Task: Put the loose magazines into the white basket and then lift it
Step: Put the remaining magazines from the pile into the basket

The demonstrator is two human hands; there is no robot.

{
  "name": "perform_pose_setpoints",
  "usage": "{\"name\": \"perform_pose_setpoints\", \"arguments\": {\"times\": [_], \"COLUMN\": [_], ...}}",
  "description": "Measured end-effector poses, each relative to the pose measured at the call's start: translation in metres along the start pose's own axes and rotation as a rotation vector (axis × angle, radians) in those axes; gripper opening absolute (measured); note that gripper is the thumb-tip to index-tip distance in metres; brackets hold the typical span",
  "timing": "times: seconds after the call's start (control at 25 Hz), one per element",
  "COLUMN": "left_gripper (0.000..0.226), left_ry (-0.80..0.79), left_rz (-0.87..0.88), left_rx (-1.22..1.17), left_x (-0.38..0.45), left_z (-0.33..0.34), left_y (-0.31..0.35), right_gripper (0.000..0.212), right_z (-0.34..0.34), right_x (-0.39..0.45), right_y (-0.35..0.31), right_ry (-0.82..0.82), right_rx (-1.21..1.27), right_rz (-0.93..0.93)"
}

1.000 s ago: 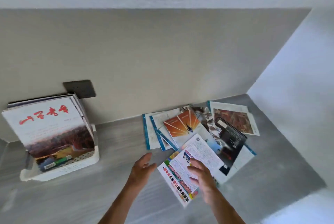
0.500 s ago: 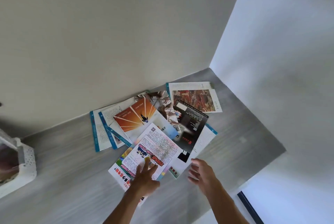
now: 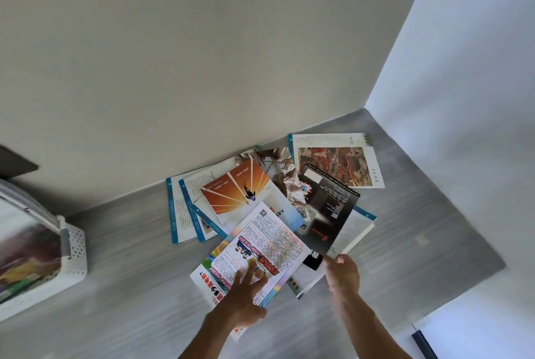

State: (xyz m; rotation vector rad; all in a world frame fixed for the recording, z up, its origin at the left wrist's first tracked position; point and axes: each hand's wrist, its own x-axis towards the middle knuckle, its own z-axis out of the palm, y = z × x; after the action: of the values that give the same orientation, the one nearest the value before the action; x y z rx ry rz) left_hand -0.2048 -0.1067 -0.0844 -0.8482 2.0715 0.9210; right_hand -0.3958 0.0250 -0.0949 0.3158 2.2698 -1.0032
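Several loose magazines lie fanned out on the grey shelf point(image 3: 121, 257) near the right corner. On top of them is a white magazine with red and blue print point(image 3: 260, 248). My left hand point(image 3: 246, 295) rests flat on its near end, fingers spread. My right hand point(image 3: 343, 273) touches the near corner of a black magazine point(image 3: 327, 208), fingers curled; whether it grips the corner is unclear. An orange magazine point(image 3: 240, 190) and one with a painting point(image 3: 335, 164) lie farther back. The white basket point(image 3: 73, 254) stands at the left edge, with magazines in it.
A beige wall rises behind the shelf and a white wall closes the right side. A dark plate point(image 3: 14, 163) is on the wall above the basket. The shelf's front right edge drops off near my right arm.
The view swung right, so the basket slid to the left edge. My left hand moved onto the white magazine. My right hand left that magazine and went right to the black one's corner.
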Motion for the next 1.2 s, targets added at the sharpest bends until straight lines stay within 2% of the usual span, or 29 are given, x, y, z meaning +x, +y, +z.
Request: {"name": "perform_pose_setpoints", "arguments": {"times": [0.16,0.28,0.4,0.48,0.6,0.68,0.8,0.88,0.92,0.96,1.0,1.08,1.16,1.2], "left_gripper": [0.078,0.067,0.056,0.047,0.029,0.026,0.045,0.029,0.030,0.035,0.039,0.038,0.025,0.022], "left_ry": [-0.010,0.001,-0.010,0.044,0.299,0.397,0.502,0.575,0.622,0.664,0.689,0.629,0.559,0.578], "left_rz": [0.009,0.006,0.009,0.036,0.101,0.184,0.220,0.234,0.235,0.207,0.138,-0.015,-0.107,-0.096], "left_rx": [-0.007,-0.061,-0.222,-0.373,-0.497,-0.721,-1.245,-1.447,-1.541,-1.566,-1.493,-1.227,-1.038,-1.067], "left_x": [-0.003,-0.010,-0.016,-0.027,-0.050,-0.071,-0.098,-0.112,-0.119,-0.130,-0.139,-0.156,-0.169,-0.173], "left_z": [-0.004,-0.013,-0.029,-0.040,-0.058,-0.074,-0.098,-0.113,-0.121,-0.129,-0.134,-0.132,-0.116,-0.109], "left_y": [-0.001,-0.003,-0.006,-0.010,-0.012,-0.007,-0.009,-0.026,-0.042,-0.061,-0.082,-0.122,-0.150,-0.160], "right_gripper": [0.013,0.022,0.027,0.028,0.025,0.023,0.020,0.016,0.014,0.019,0.030,0.044,0.040,0.037], "right_z": [-0.010,-0.031,-0.069,-0.092,-0.121,-0.129,-0.104,-0.076,-0.060,-0.045,-0.029,0.004,0.043,0.061], "right_x": [-0.006,-0.017,-0.036,-0.053,-0.078,-0.094,-0.120,-0.130,-0.135,-0.140,-0.143,-0.153,-0.166,-0.172], "right_y": [-0.019,-0.064,-0.118,-0.140,-0.161,-0.176,-0.186,-0.181,-0.177,-0.173,-0.169,-0.160,-0.148,-0.141], "right_ry": [0.009,-0.010,-0.259,-0.446,-0.662,-0.779,-0.870,-0.904,-0.937,-0.978,-1.016,-1.059,-1.039,-1.005], "right_rx": [0.028,0.122,0.186,0.181,0.239,0.327,0.321,0.323,0.317,0.302,0.267,0.128,-0.077,-0.139], "right_rz": [-0.203,-0.394,-0.606,-0.706,-0.766,-0.748,-0.720,-0.713,-0.707,-0.686,-0.651,-0.600,-0.612,-0.632]}}
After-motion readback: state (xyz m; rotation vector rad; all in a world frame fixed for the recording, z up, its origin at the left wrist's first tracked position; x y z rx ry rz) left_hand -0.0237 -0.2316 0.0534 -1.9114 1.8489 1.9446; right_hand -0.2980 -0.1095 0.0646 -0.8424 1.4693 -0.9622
